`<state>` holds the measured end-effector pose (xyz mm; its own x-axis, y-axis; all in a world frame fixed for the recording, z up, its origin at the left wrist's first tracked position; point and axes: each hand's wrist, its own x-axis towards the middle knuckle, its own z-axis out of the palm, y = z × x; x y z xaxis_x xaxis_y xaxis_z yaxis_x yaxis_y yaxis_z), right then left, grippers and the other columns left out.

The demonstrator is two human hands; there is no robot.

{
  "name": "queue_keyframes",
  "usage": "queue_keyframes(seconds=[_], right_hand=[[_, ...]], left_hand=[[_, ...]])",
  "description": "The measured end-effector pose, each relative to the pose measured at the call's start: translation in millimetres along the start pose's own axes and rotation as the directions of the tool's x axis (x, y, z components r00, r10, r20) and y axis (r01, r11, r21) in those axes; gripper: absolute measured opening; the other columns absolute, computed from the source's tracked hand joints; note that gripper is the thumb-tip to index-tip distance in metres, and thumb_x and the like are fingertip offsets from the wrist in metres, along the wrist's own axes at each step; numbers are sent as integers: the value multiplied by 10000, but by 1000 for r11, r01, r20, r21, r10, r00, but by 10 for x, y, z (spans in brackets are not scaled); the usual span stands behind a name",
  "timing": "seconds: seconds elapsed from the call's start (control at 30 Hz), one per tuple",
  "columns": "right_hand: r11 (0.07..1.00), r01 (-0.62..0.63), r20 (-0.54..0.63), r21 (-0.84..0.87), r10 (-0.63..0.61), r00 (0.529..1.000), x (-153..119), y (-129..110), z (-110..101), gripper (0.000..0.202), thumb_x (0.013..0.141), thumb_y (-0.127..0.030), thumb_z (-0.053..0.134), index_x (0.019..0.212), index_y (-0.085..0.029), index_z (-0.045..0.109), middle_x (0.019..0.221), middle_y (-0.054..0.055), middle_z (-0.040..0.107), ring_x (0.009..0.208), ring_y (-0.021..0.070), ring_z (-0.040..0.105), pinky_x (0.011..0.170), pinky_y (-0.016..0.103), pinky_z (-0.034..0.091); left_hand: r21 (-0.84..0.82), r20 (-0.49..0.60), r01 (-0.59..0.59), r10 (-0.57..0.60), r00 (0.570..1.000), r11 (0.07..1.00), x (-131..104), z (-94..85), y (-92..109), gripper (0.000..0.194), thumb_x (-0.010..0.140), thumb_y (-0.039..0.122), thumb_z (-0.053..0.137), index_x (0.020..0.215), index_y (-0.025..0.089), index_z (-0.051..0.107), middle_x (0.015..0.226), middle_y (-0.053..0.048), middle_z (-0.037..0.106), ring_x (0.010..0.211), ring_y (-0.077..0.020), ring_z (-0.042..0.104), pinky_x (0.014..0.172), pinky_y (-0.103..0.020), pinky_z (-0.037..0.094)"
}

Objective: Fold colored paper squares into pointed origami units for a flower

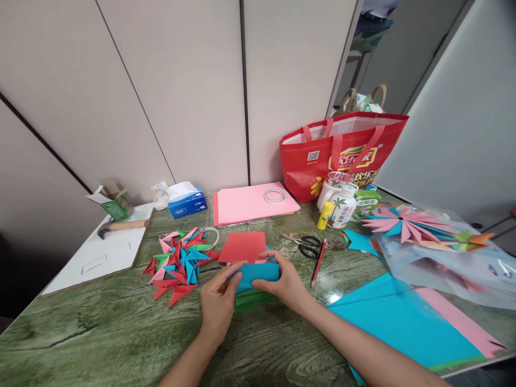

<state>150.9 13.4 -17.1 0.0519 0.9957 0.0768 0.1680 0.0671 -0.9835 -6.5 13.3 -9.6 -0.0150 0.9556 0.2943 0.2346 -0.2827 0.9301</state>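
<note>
Between my two hands is a folded sheet of blue paper (264, 272), its fold running across from left to right. My left hand (221, 293) pinches its left end between thumb and fingers. At the right end, my right hand (284, 279) grips it with the thumb in front and fingers behind. Red paper squares (244, 246) lie just beyond the blue sheet, and green paper (252, 300) shows beneath it. To the left sits a heap of folded red, blue, pink and green paper pieces (183, 263).
Scissors (302, 244) and a red pencil (318, 263) lie right of my hands. Behind are pink sheets (250, 201) with a tape roll (274, 196), a glue stick (325, 216) and a red bag (302, 166). Large blue paper (387, 322) covers the right front; a hammer (123, 227) lies left.
</note>
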Motion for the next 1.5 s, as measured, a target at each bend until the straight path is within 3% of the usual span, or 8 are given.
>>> queue_keyframes(seconds=[0.1,0.23,0.57,0.77,1.33,1.5], right_hand=[[991,-68,68,115,60,996,-3,-10,6,509,488,-281,744,926,-209,496,858,8,561,566,134,551,513,253,454],[980,-96,140,175,72,987,-7,-28,12,460,480,-245,747,869,-198,507,666,-37,545,511,119,527,468,222,432],[941,-156,146,300,117,982,-2,18,28,366,502,-276,751,744,-193,489,462,-70,551,413,121,519,421,224,421],[915,-152,168,375,95,981,40,5,5,409,452,-303,775,773,-172,560,624,-31,618,524,122,557,506,241,467],[917,-131,132,376,87,987,48,9,-3,337,483,-370,756,530,-169,488,427,-58,510,413,89,480,443,220,407],[920,-96,134,380,48,990,54,39,-6,406,480,-337,764,740,-189,489,630,-21,611,567,133,571,544,253,466]], left_hand=[[11,-12,2,-2,1000,1000,4,-4,18,200,720,275,592,877,202,694,885,-43,707,810,-207,633,729,-297,504],[25,-32,-5,5,999,1000,5,-12,39,198,722,279,589,870,201,696,878,-44,709,807,-208,637,730,-300,507],[55,-58,-45,48,997,997,-14,3,92,194,721,271,585,865,207,698,888,-43,708,810,-207,639,736,-298,509],[66,-106,-32,39,994,997,57,-58,34,216,724,286,586,897,206,687,919,-41,701,845,-215,629,751,-311,503],[-6,-157,10,-11,988,1000,97,-88,-76,270,710,307,604,945,191,670,937,-48,695,836,-212,623,730,-302,504],[3,-128,17,-17,992,1000,125,-96,-20,264,704,310,600,926,191,680,927,-52,699,845,-224,627,736,-319,511]])
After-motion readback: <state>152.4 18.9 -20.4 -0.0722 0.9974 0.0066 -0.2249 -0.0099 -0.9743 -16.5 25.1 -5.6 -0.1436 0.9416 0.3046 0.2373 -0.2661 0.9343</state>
